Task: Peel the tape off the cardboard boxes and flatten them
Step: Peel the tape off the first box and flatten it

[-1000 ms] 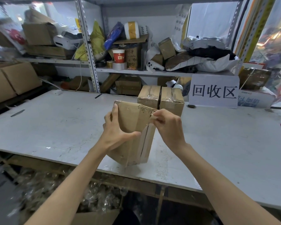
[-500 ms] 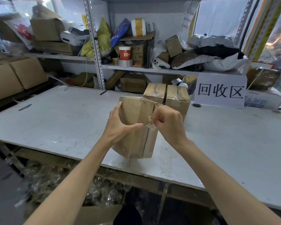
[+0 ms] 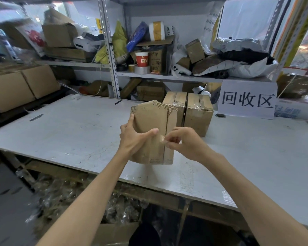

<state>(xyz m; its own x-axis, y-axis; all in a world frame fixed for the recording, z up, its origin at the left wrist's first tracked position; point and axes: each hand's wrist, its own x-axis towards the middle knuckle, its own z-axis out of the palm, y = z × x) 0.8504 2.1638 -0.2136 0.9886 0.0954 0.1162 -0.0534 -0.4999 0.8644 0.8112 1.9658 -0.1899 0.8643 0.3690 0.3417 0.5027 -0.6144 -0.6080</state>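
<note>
The left hand [image 3: 133,137] grips the box [image 3: 149,118] from its left side, with the thumb laid across the front face. The right hand [image 3: 183,141] pinches a loose end of clear tape [image 3: 161,139] at the seam running up that face, just right of the thumb. The box stands upright over the near part of the worktop [image 3: 69,132]; I cannot tell whether its lower edge rests there. To peel well, the tape probably wants pulling low and along the seam rather than straight out, so the thin film comes away in one strip instead of splitting. The thumb should press close to the peel line, and the pinch should move nearer the cardboard as the strip lengthens. Just behind the box, to its right, two taped boxes [image 3: 197,110] wait, unopened. Farther right stands a sign [image 3: 247,100], and beyond that a cluttered shelf [image 3: 167,77].
</note>
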